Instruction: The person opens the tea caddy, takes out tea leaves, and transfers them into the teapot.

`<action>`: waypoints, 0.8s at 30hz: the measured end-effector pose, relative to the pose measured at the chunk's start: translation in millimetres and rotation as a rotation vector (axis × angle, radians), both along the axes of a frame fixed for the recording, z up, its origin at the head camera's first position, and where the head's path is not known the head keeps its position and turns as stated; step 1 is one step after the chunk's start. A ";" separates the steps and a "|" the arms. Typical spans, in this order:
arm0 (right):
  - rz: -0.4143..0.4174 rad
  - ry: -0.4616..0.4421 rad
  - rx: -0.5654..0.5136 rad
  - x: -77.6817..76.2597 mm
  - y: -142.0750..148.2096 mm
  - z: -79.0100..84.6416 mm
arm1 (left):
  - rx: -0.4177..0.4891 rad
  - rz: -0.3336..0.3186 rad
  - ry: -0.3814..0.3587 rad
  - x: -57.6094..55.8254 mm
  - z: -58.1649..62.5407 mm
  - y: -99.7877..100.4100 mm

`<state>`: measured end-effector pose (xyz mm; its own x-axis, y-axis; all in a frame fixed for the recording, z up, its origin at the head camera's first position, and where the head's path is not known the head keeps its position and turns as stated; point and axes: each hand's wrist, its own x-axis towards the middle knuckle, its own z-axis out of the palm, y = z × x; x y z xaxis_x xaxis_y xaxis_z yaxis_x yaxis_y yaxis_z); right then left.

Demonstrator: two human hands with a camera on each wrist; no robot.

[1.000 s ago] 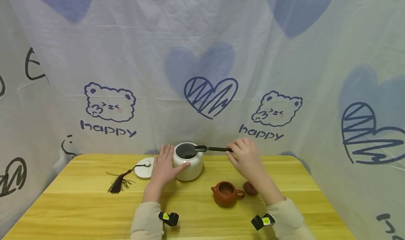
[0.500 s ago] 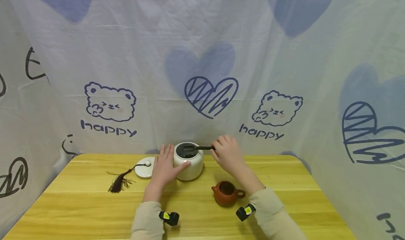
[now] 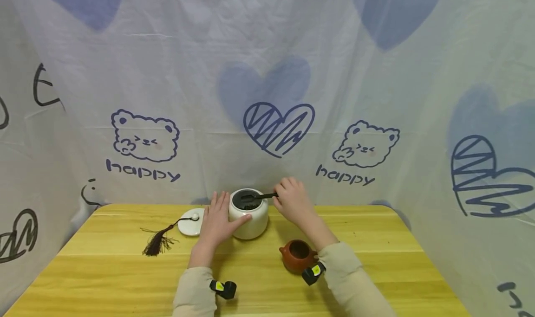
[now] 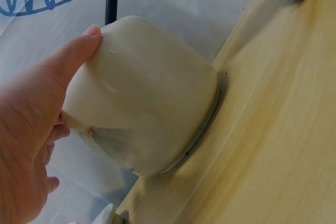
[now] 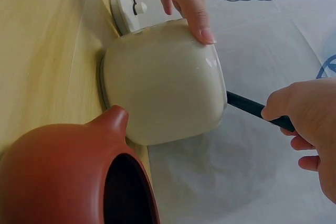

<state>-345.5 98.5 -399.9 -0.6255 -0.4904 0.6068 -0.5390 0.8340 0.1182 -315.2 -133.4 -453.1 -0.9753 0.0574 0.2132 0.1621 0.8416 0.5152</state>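
A white lidless ceramic jar [image 3: 250, 224] stands at the back of the table, dark loose bits inside it. My left hand [image 3: 218, 219] holds the jar's left side, thumb across the front near the rim and fingers along the far side. From the right, my right hand [image 3: 294, 200] pinches the handle of a black tea scoop [image 3: 263, 196], whose head is inside the jar's mouth. In the right wrist view the scoop's handle [image 5: 252, 105] slopes over the jar's rim. A lidless reddish-brown teapot [image 3: 297, 257] sits just left of my right forearm, its handle partly hidden.
A white lid [image 3: 190, 223] with a knob and a dark tassel [image 3: 157, 242] lies left of the jar. Behind the wooden table [image 3: 125, 280] hangs a printed white cloth [image 3: 200, 75]. The teapot stands in front of the jar, to the right.
My right hand has moved left with the tea scoop, bringing its head from the jar's rim into the mouth. My forearm now covers the small reddish-brown piece beside the teapot. My left hand stays put.
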 end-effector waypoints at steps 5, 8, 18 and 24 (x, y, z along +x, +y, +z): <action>0.014 -0.028 0.002 -4.1 -4.7 0.3 | 0.010 0.000 -0.009 2.0 1.0 0.0; 0.014 -0.045 -0.002 -5.6 -7.1 1.0 | 0.013 -0.001 -0.002 2.1 0.8 -0.2; 0.017 -0.045 -0.062 -11.8 -12.1 -2.5 | 0.020 -0.006 0.004 1.7 0.8 0.2; 0.048 -0.080 -0.157 -16.3 -18.8 -5.4 | 0.016 -0.005 0.006 1.4 1.2 0.2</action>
<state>-361.8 79.7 -405.3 -0.6528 -0.4244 0.6274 -0.5814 0.8117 -0.0558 -313.9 -133.2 -451.9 -0.9738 0.0587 0.2199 0.1693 0.8326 0.5274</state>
